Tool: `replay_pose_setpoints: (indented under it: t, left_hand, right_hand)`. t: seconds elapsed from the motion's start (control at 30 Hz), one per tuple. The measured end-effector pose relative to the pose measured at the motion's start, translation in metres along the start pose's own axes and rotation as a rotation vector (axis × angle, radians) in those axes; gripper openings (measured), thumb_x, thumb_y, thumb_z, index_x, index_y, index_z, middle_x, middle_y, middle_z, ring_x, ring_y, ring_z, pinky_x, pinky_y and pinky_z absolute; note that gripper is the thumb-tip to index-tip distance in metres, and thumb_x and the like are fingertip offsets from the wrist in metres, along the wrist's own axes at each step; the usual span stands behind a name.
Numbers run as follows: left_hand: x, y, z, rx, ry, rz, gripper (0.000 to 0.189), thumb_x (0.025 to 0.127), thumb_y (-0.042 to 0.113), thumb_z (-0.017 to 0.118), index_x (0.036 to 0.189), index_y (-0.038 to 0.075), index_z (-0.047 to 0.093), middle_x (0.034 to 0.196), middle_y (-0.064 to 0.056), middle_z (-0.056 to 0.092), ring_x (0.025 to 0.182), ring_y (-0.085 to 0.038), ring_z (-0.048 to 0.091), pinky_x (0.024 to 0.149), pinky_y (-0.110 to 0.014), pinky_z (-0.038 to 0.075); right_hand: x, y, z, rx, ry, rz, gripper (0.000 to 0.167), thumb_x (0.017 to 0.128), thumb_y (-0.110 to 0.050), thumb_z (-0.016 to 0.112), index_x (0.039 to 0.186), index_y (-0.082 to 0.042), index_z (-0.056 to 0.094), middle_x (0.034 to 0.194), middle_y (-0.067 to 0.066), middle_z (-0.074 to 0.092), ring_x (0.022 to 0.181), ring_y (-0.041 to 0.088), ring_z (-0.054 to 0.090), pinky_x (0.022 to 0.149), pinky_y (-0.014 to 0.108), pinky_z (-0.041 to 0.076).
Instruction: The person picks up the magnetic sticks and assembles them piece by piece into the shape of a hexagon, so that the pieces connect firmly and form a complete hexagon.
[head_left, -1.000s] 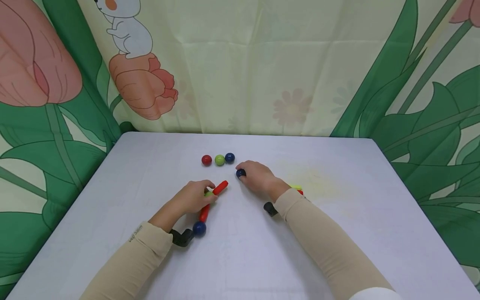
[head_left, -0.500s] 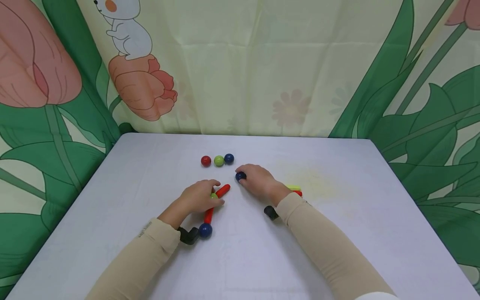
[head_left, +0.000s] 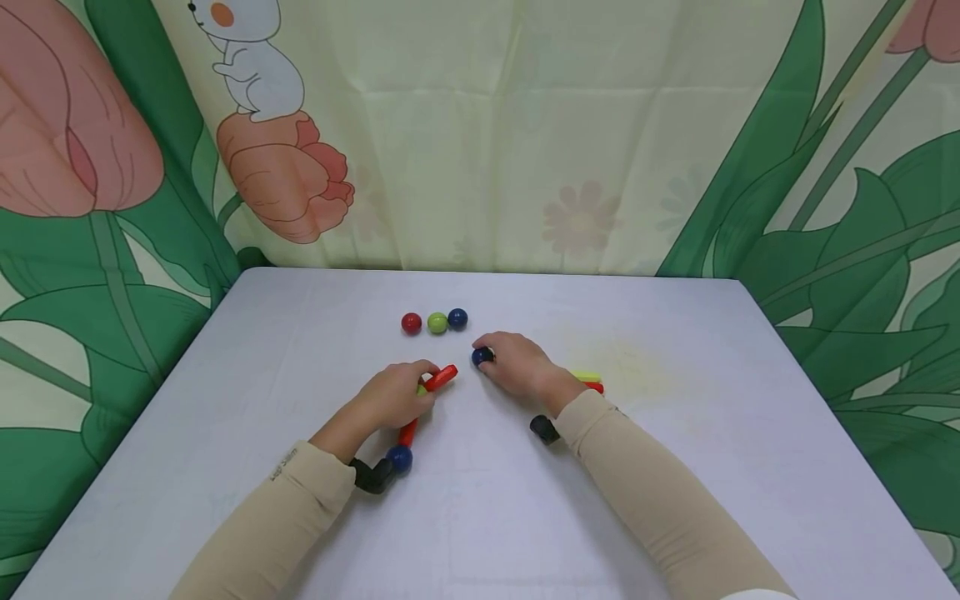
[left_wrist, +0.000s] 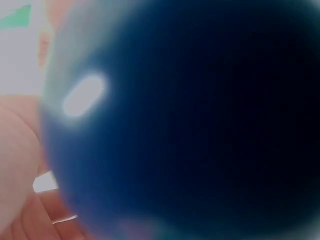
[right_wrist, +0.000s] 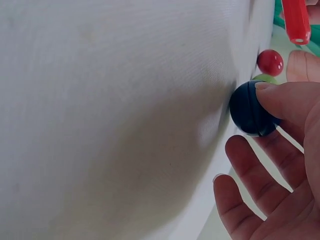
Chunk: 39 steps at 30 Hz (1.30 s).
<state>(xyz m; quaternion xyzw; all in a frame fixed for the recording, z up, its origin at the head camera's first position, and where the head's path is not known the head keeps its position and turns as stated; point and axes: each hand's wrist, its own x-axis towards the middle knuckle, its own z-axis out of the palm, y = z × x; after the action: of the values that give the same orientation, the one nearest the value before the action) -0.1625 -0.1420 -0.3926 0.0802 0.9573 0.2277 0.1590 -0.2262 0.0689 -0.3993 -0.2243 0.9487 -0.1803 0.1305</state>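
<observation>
Near but apart from a red rod (head_left: 442, 377), a blue ball (head_left: 478, 357) is being pinched by the right hand (head_left: 517, 365), while the green ball (head_left: 422, 389) at the rod's end is being gripped by the left hand (head_left: 392, 396), the rod probably being kept stillest by firm, steady pressure

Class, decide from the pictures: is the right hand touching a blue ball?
Touching. The right wrist view shows the right hand with its thumb tip on the blue ball.

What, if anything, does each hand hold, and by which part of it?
The left hand holds the red-rod assembly around its green joint. The right hand pinches a dark blue ball by its sides.
</observation>
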Motion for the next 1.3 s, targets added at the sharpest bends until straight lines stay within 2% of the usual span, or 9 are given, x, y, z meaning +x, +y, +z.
replay_pose_setpoints:
  t: [0.23,0.37,0.93,1.3]
  left_hand:
    - [-0.001,0.002,0.000,0.043,0.005,0.022,0.045,0.093,0.016,0.066,0.137,0.012,0.059,0.102,-0.007,0.064,0.072,-0.018,0.056,0.060,-0.028,0.049]
    - [-0.001,0.002,0.001,0.051,0.006,0.022,0.042,0.094,0.016,0.067,0.135,0.013,0.060,0.101,-0.006,0.064,0.070,-0.018,0.056,0.058,-0.028,0.048]
    - [-0.003,0.004,-0.001,0.080,-0.003,0.029,0.033,0.096,0.018,0.069,0.129,0.015,0.065,0.103,-0.007,0.065,0.081,-0.021,0.054,0.061,-0.029,0.047]
    - [-0.005,0.004,-0.001,0.092,0.005,0.026,0.033,0.096,0.020,0.070,0.128,0.015,0.065,0.109,-0.008,0.066,0.082,-0.021,0.054,0.063,-0.029,0.048]
  right_hand:
    - [-0.004,0.000,0.001,0.030,-0.015,0.006,0.043,0.099,-0.022,0.064,0.141,-0.015,0.058,0.143,0.006,0.055,0.134,0.027,0.048,0.110,0.044,0.037]
    - [-0.007,-0.002,0.001,0.073,-0.029,0.007,0.042,0.098,-0.020,0.065,0.139,-0.015,0.059,0.141,0.007,0.056,0.132,0.027,0.049,0.110,0.045,0.038]
    - [-0.021,-0.005,0.006,0.084,-0.031,-0.072,0.039,0.097,-0.019,0.067,0.135,-0.011,0.062,0.132,0.006,0.062,0.118,0.024,0.057,0.106,0.041,0.042]
    - [-0.026,-0.011,0.009,0.086,-0.025,-0.127,0.038,0.096,-0.018,0.068,0.132,-0.009,0.062,0.129,0.008,0.063,0.119,0.026,0.057,0.105,0.041,0.043]
